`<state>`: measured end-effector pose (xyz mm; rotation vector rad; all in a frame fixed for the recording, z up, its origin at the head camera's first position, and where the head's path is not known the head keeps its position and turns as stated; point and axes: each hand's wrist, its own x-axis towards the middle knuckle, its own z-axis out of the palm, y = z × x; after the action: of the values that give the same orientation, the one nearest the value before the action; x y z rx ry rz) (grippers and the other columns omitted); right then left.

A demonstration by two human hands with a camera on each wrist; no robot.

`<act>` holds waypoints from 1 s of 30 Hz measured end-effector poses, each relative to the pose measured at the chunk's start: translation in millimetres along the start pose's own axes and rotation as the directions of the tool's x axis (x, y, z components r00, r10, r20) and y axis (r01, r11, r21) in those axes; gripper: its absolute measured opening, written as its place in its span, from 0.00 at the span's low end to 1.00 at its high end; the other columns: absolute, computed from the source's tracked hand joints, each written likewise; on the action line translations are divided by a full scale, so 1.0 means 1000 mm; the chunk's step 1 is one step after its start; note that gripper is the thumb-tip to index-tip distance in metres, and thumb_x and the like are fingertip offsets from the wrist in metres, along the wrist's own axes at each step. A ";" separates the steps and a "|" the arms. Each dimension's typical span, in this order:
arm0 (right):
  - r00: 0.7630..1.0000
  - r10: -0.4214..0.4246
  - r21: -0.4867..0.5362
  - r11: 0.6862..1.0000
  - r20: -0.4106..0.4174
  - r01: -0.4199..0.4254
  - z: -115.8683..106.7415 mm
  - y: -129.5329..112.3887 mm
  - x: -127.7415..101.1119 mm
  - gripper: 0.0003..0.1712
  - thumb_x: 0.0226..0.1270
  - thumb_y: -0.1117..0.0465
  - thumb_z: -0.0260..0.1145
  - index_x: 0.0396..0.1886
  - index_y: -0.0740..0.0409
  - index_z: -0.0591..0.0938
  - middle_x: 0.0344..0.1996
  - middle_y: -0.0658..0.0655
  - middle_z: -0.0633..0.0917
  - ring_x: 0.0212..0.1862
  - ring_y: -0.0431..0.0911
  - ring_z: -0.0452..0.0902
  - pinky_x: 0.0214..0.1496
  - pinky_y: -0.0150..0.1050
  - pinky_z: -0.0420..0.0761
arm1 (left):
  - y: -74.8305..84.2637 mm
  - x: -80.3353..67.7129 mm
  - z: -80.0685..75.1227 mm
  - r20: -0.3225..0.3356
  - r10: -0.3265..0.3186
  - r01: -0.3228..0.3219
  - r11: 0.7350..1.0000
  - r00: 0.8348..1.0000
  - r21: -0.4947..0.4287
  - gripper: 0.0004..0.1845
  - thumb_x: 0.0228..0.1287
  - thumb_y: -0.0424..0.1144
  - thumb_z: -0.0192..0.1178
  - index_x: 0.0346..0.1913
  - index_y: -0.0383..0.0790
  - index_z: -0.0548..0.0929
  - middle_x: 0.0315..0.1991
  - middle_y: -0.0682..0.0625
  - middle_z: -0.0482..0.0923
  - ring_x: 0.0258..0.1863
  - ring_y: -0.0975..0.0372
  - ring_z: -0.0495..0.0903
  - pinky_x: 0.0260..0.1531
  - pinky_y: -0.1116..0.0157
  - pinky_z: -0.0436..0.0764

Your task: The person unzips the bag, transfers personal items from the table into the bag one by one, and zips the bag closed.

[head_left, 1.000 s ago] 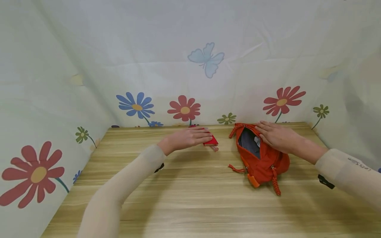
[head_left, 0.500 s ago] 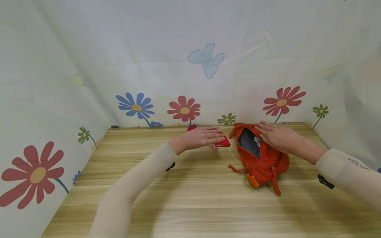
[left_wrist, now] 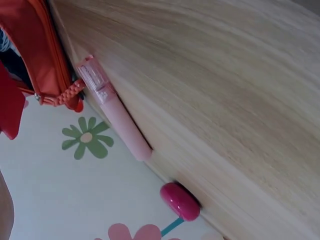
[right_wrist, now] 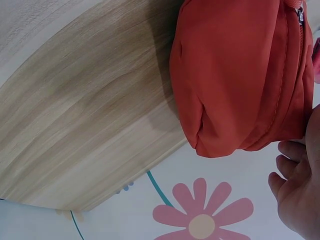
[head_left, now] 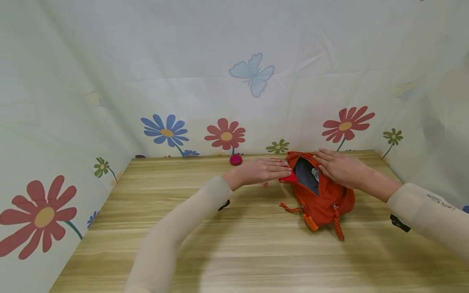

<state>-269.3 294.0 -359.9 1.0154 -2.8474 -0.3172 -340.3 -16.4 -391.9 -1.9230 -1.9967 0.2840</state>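
Observation:
An orange zip pouch (head_left: 324, 199) lies on the wooden table (head_left: 234, 244) with its mouth open toward the left, grey lining showing. My left hand (head_left: 272, 169) pinches a small flat red booklet (head_left: 288, 178), whose edge is at the pouch's mouth. My right hand (head_left: 335, 165) rests with straight fingers on the pouch's upper rim. In the left wrist view the red booklet (left_wrist: 10, 107) sits beside the orange pouch (left_wrist: 37, 50). In the right wrist view the pouch's side (right_wrist: 235, 75) fills the top and my fingers (right_wrist: 292, 197) show at the lower right.
A pink tube (left_wrist: 112, 110) lies on the table under my left hand, next to the pouch's braided pull. A small magenta round object (head_left: 236, 159) sits at the table's back edge. Flower-printed cloth walls (head_left: 110, 101) close in the table on three sides.
My left hand has carried the red booklet to the right, from mid-table to the pouch's mouth, uncovering the magenta round object. The right hand and pouch have stayed put.

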 end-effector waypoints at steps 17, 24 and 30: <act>1.000 0.006 0.005 1.000 0.000 -0.006 -0.002 -0.001 0.000 0.30 0.77 0.58 0.59 0.71 0.73 0.70 0.71 0.71 0.70 0.73 0.66 0.63 0.73 0.59 0.66 | -0.001 0.024 0.011 0.011 -0.026 0.026 1.000 1.000 0.012 0.40 0.55 0.35 0.78 0.72 0.41 0.74 0.69 0.45 0.74 0.70 0.57 0.72 0.69 0.62 0.69; 1.000 0.015 0.003 1.000 0.001 -0.015 -0.001 0.000 0.000 0.30 0.77 0.58 0.59 0.71 0.72 0.70 0.71 0.71 0.70 0.73 0.66 0.63 0.72 0.59 0.66 | 0.001 0.039 0.010 0.003 -0.018 0.018 0.999 1.000 0.043 0.29 0.67 0.32 0.67 0.71 0.44 0.76 0.67 0.47 0.77 0.68 0.59 0.74 0.67 0.63 0.72; 1.000 0.019 0.010 1.000 -0.004 -0.019 -0.001 -0.001 0.000 0.30 0.77 0.59 0.59 0.71 0.72 0.70 0.71 0.71 0.70 0.73 0.66 0.63 0.72 0.59 0.66 | 0.004 0.054 0.016 0.023 -0.038 0.036 0.998 0.999 0.057 0.23 0.76 0.33 0.56 0.70 0.47 0.77 0.67 0.50 0.77 0.67 0.61 0.75 0.67 0.65 0.71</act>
<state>-268.2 293.1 -359.5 0.9892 -2.8559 -0.2985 -343.4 39.5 -402.5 -1.8546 -2.0153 0.3513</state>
